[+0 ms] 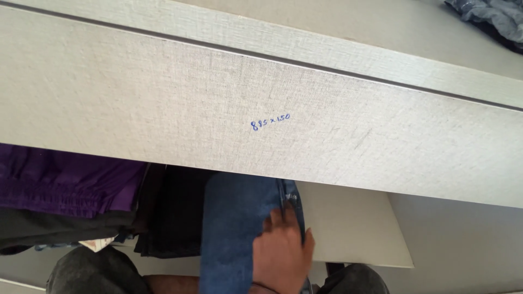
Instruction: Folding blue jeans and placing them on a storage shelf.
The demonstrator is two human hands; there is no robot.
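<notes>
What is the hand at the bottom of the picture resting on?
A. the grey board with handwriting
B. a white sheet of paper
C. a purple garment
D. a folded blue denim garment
D: the hand lies flat on the folded blue denim garment, with the purple garment well off to the side.

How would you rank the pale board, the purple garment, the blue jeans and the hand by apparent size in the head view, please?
1. Pale board, by far the largest.
2. Blue jeans and purple garment: alike, both partly hidden, so unranked.
3. Hand, smallest.
</notes>
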